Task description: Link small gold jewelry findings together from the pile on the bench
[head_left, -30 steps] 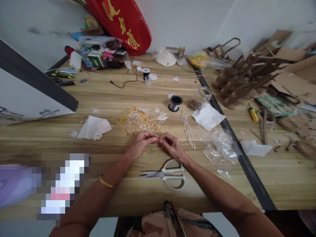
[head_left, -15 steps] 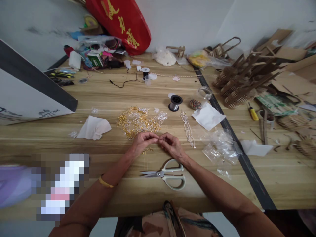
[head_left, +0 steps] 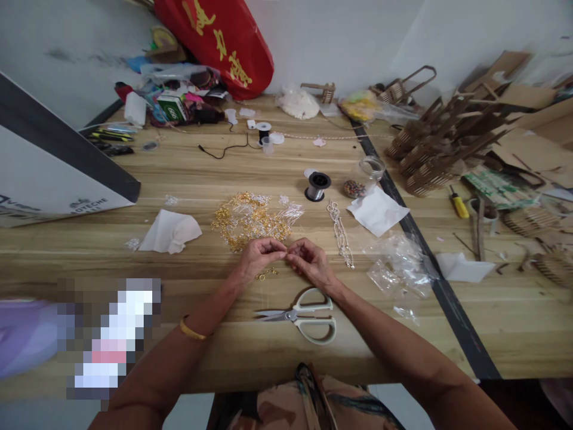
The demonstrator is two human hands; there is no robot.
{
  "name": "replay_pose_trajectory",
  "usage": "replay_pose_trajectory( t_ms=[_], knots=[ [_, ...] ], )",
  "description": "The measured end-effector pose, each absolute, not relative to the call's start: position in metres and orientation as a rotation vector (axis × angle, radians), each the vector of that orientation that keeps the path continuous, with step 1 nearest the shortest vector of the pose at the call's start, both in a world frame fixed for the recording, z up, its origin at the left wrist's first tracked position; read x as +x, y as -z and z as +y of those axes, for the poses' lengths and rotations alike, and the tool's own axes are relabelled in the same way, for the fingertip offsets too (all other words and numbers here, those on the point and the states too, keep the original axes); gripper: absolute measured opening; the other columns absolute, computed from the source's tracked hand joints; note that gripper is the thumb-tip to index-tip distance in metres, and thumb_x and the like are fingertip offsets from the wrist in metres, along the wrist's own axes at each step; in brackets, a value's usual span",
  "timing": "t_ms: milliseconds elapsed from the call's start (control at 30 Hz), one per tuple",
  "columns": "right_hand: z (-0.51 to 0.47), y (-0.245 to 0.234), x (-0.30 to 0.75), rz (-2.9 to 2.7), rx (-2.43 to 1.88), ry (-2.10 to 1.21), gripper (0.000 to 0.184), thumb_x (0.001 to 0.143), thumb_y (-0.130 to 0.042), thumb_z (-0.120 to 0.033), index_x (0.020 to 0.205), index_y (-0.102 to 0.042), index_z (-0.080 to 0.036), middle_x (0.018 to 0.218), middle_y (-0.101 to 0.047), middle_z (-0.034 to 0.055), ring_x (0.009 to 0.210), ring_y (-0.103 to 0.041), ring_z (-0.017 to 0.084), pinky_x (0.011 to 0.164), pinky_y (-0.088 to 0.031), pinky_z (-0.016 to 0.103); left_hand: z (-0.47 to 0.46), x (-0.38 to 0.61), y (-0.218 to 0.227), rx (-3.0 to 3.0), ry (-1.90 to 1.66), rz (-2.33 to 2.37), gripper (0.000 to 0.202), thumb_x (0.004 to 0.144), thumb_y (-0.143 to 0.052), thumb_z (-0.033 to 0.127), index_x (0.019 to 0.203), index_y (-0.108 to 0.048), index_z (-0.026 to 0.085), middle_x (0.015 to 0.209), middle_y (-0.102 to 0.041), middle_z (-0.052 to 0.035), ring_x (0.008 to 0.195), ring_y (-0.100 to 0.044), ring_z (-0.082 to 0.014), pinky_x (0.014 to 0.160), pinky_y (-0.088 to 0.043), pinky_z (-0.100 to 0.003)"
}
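My left hand (head_left: 257, 258) and my right hand (head_left: 312, 263) meet fingertip to fingertip over the wooden table (head_left: 268, 173), both pinched shut on something tiny that I cannot make out. A few small gold pieces (head_left: 267, 274) lie on the wood just under the left hand. Right behind the hands spreads a pile of gold and clear beads (head_left: 250, 218). A pair of white-handled scissors (head_left: 304, 316) lies closed between my forearms. A pearl-like chain (head_left: 341, 234) stretches out to the right of my right hand.
A spool of clear thread (head_left: 317, 186), a tipped jar of beads (head_left: 364, 177), white paper (head_left: 377, 212) and crumpled plastic bags (head_left: 398, 269) lie right. A crumpled white tissue (head_left: 170, 232) sits left. Wooden basket parts (head_left: 443, 143) crowd the far right, a red bag (head_left: 219, 42) the back.
Both hands have stayed together and shifted only a hair upward; nothing else has moved.
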State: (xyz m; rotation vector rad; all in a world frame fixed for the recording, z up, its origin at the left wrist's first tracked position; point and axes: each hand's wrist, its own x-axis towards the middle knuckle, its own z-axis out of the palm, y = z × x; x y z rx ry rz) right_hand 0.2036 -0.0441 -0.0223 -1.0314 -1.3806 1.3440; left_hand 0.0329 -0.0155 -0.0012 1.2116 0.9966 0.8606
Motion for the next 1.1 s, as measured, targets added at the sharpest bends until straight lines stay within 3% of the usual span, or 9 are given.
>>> replay_pose_trajectory(
  t_ms=[533, 1100],
  knots=[
    [-0.044, 0.025, 0.203, -1.317, -1.035, -1.385, 0.031, 0.075, -0.069, -0.042, 0.086, -0.055, -0.017, 0.058, -0.057, -0.0035, 0.045, -0.050, 0.008, 0.039, -0.040, 0.017, -0.014, 0.032, 0.003, 1.290, -0.797, 0.983, 0.013, 0.067, -0.071, 0.022, 0.074, -0.070, 0.012, 0.070, -0.069, -0.0026, 0.066, -0.060, -0.0126, 0.067, -0.045, -0.023],
    [-0.047, 0.014, 0.201, -1.304, -1.012, -1.416, 0.031, 0.076, -0.068, -0.042, 0.087, -0.054, -0.016, 0.066, -0.059, -0.0003, 0.052, -0.052, 0.008, 0.044, -0.042, 0.018, -0.016, 0.032, -0.002, 1.294, -0.809, 0.960, 0.021, 0.074, -0.066, 0.033, 0.078, -0.068, 0.012, 0.070, -0.067, -0.0021, 0.068, -0.060, -0.0129, 0.070, -0.048, -0.025]
  ],
)
